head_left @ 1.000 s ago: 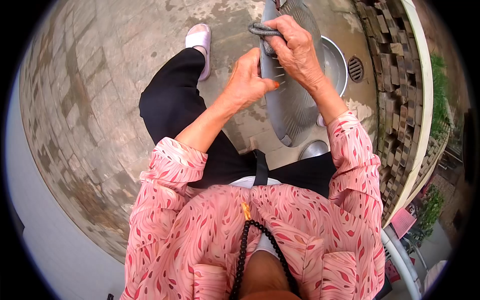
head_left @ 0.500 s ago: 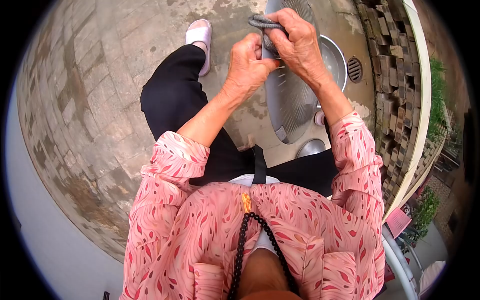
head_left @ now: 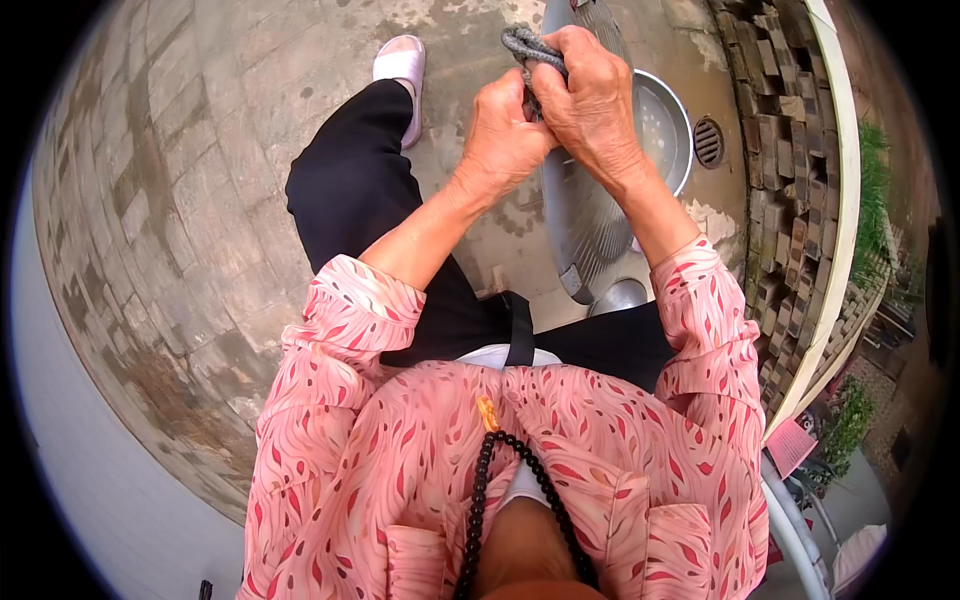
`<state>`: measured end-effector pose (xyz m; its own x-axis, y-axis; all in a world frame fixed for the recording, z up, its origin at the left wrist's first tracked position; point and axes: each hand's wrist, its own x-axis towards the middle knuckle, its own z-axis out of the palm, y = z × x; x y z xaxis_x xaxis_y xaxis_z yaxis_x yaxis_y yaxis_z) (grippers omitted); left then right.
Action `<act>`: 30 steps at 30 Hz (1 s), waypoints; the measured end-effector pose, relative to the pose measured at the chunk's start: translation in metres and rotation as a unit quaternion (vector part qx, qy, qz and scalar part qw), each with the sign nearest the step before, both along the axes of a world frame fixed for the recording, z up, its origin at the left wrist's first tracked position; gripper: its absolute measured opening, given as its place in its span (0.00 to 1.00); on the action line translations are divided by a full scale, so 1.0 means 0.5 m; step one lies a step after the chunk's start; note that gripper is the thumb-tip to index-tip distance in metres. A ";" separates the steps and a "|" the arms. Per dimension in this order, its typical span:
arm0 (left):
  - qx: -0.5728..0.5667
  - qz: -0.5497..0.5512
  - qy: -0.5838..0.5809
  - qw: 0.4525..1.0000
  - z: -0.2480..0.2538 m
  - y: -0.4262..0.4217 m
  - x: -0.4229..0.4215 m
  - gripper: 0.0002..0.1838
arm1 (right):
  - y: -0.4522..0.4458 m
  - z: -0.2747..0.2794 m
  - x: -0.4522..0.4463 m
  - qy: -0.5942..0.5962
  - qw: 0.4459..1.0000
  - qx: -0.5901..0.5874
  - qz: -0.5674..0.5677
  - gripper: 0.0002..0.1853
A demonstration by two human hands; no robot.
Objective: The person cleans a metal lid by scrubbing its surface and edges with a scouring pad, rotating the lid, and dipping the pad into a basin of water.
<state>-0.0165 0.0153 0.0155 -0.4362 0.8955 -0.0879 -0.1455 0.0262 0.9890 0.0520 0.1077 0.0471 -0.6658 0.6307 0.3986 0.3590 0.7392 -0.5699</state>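
Observation:
A grey round fan guard with radial ribs stands tilted nearly edge-on in front of me, partly hidden by my hands and forearm. My left hand is closed at its near rim, thumb pressed inward. Right beside it, touching it, my right hand is closed around a folded dark grey cloth, whose loop sticks out past the fingers. The cloth lies against the rim between both hands. Exactly what the left fingertips pinch is hidden.
A metal basin stands on the wet paving behind the guard, with a floor drain to its right. A small metal bowl sits near my right knee. Stacked bricks line the right side. My slippered foot is at upper left.
Both hands have drawn together at the rim, the left moving slightly right and the right slightly left. The guard has turned more edge-on and shifted right, showing more of the basin.

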 end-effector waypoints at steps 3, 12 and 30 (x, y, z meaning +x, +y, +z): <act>-0.037 -0.056 -0.063 0.996 -0.002 -0.010 0.001 0.13 | 0.051 -0.021 -0.014 -0.035 0.998 0.039 -0.032 0.12; -0.043 -0.030 -0.175 0.983 0.006 -0.016 -0.012 0.16 | -0.015 -0.061 0.076 0.026 0.981 -0.145 -0.123 0.08; -0.140 -0.082 -0.219 0.962 0.016 -0.051 -0.034 0.11 | -0.122 -0.158 0.237 0.046 0.967 -0.142 -0.209 0.10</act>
